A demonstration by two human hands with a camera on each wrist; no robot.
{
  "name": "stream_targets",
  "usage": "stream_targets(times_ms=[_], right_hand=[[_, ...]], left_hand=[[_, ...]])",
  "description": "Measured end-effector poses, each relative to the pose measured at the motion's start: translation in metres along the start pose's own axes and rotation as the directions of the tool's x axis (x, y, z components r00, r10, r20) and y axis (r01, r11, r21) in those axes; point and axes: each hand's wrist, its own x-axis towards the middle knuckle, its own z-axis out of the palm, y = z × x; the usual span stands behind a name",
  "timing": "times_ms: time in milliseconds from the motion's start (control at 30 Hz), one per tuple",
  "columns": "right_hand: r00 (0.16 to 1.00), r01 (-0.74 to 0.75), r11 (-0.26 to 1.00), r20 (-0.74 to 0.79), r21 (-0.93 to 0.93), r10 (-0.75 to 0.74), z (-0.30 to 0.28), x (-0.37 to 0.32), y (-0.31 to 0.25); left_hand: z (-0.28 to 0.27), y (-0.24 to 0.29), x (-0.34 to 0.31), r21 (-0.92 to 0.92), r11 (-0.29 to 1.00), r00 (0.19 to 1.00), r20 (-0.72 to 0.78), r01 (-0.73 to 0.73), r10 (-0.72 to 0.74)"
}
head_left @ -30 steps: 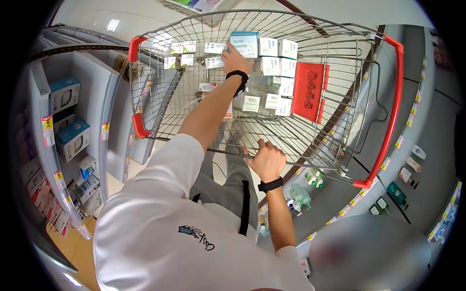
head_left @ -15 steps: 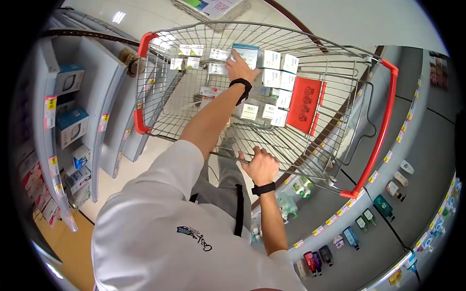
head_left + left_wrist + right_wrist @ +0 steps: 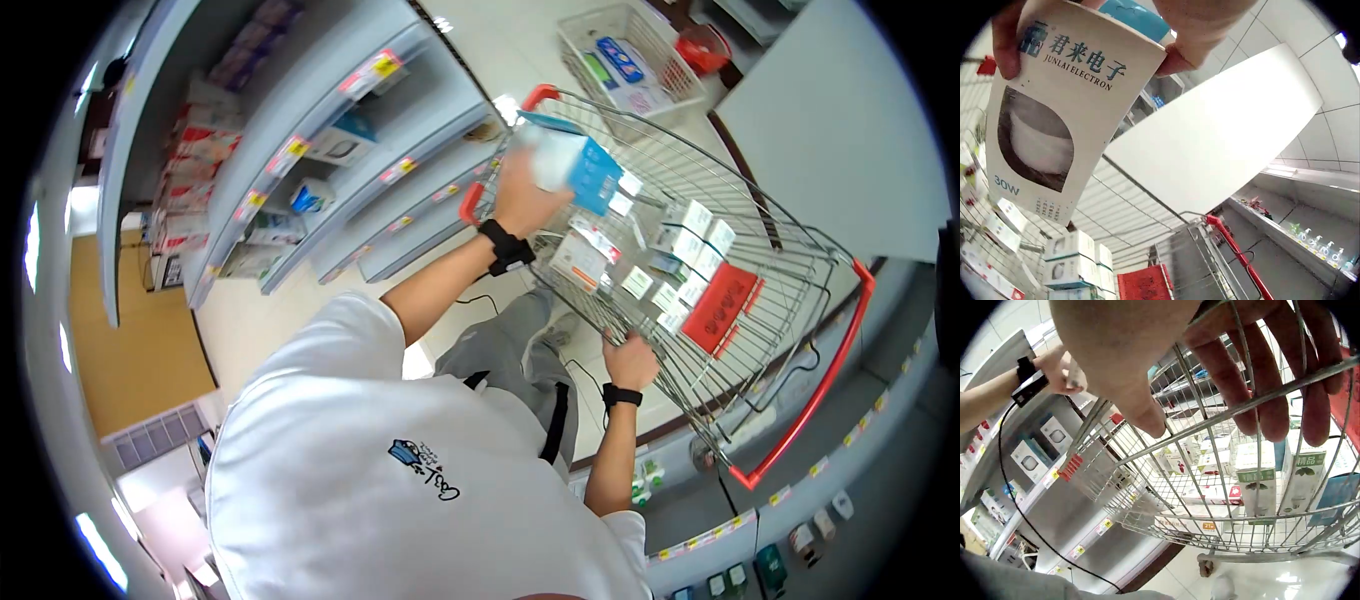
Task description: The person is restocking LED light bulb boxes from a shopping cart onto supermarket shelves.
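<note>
White 30W box (image 3: pixel 1088 112) — blue-lettered, blue-sided, curved window (image 3: pixel 1038 140) — in the grip of the left hand (image 3: pixel 528 198).

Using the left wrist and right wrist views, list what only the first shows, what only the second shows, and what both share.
Only left wrist: pump bottles on a shelf, and readable "JUNLAI ELECTRON" lettering on the held box.
Only right wrist: the right hand on the wire cart, and a black wristband.
Both: the left hand, the cart and white boxes inside it.
</note>
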Motion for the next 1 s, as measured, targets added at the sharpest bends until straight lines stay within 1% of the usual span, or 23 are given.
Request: stream_targets(times_ms=[33, 67, 133, 200, 233, 267, 333, 367, 400, 467, 500, 533, 600, 633, 667, 733, 767, 833, 867, 933, 967, 1000], right_hand=[[0.999, 0.024, 1.0, -0.035, 0.0, -0.024, 0.0, 0.0, 0.0], [0.997, 0.039, 0.999, -0.069, -0.002, -0.039, 0.001, 0.0, 0.001], [0.997, 0.045, 0.999, -0.056, -0.005, -0.045, 0.002, -0.001, 0.001], [0.997, 0.042, 0.999, -0.071, -0.003, -0.042, 0.002, -0.001, 0.0], [0.997, 0.03, 0.999, -0.063, -0.031, -0.032, 0.003, -0.001, 0.0], [0.997, 0.038, 0.999, -0.061, -0.031, -0.04, 0.003, -0.001, 0.0], [0.996, 0.039, 0.999, -0.076, -0.027, -0.041, 0.003, -0.001, -0.001], [0.996, 0.043, 0.999, -0.075, -0.03, -0.045, 0.002, -0.001, -0.001], [0.997, 0.034, 0.999, -0.068, -0.031, -0.036, 0.003, -0.001, -0.002], [0.998, 0.028, 0.999, -0.058, -0.033, -0.03, 0.002, -0.002, -0.002], [0.997, 0.032, 0.999, -0.066, -0.019, -0.033, 0.002, -0.002, -0.002], [0.997, 0.036, 0.999, -0.075, -0.004, -0.036, 0.002, -0.002, -0.002], [0.997, 0.034, 0.999, -0.072, -0.015, -0.034, 0.001, -0.002, -0.003], [0.997, 0.03, 0.999, -0.069, -0.025, -0.031, 0.001, -0.002, -0.002], [0.997, 0.03, 0.999, -0.064, -0.027, -0.031, 0.002, -0.001, -0.001], [0.992, 0.051, 0.999, -0.113, -0.016, -0.053, 0.005, -0.001, 0.0], [0.993, 0.05, 0.999, -0.107, -0.016, -0.051, 0.004, -0.002, -0.002], [0.995, 0.036, 0.999, -0.092, -0.027, -0.039, 0.0, -0.002, -0.003], [0.996, 0.031, 0.999, -0.086, -0.026, -0.033, -0.001, -0.001, -0.002], [0.998, 0.025, 1.0, -0.064, -0.007, -0.026, 0.0, -0.001, -0.002], [0.997, 0.022, 1.0, -0.077, -0.008, -0.022, -0.001, -0.002, -0.004], [0.997, 0.023, 1.0, -0.072, -0.004, -0.023, 0.0, -0.002, -0.004]], left_hand=[[-0.02, -0.011, 0.0, 0.054, 0.997, 0.996, -0.074, -0.048, 0.052], [-0.046, -0.016, 0.001, 0.06, 0.998, 0.996, -0.09, -0.022, 0.027], [-0.089, -0.025, 0.003, 0.128, 0.99, 0.991, -0.129, 0.057, -0.04], [-0.118, -0.046, 0.007, 0.208, 0.976, 0.973, -0.232, 0.067, -0.017], [-0.127, -0.061, 0.008, 0.253, 0.967, 0.96, -0.28, 0.044, 0.03], [-0.135, -0.072, 0.011, 0.257, 0.965, 0.958, -0.284, 0.049, 0.026], [-0.15, -0.095, 0.019, 0.297, 0.944, 0.926, -0.376, 0.146, -0.024], [-0.155, -0.109, 0.026, 0.341, 0.929, 0.915, -0.404, 0.145, 0.006], [-0.159, -0.123, 0.033, 0.34, 0.929, 0.914, -0.405, 0.149, 0.002], [-0.164, -0.142, 0.046, 0.263, 0.933, 0.866, -0.493, 0.246, -0.089], [-0.166, -0.15, 0.055, 0.243, 0.938, 0.836, -0.543, 0.249, -0.081], [-0.168, -0.155, 0.064, 0.244, 0.937, 0.835, -0.544, 0.251, -0.082], [-0.173, -0.162, 0.083, 0.242, 0.9, 0.756, -0.64, 0.364, -0.134], [-0.175, -0.164, 0.094, 0.177, 0.907, 0.732, -0.656, 0.383, -0.182], [-0.179, -0.169, 0.107, 0.166, 0.898, 0.747, -0.626, 0.408, -0.224], [-0.179, -0.185, 0.128, 0.236, 0.867, 0.714, -0.677, 0.44, -0.178], [-0.181, -0.19, 0.135, 0.24, 0.865, 0.717, -0.674, 0.441, -0.178], [-0.185, -0.2, 0.152, 0.27, 0.861, 0.773, -0.603, 0.43, -0.197], [-0.184, -0.209, 0.161, 0.274, 0.861, 0.778, -0.597, 0.428, -0.196], [-0.186, -0.228, 0.181, 0.445, 0.814, 0.818, -0.572, 0.373, -0.061], [-0.187, -0.244, 0.192, 0.307, 0.888, 0.843, -0.518, 0.342, -0.146], [-0.185, -0.259, 0.201, 0.312, 0.882, 0.85, -0.5, 0.353, -0.164]])
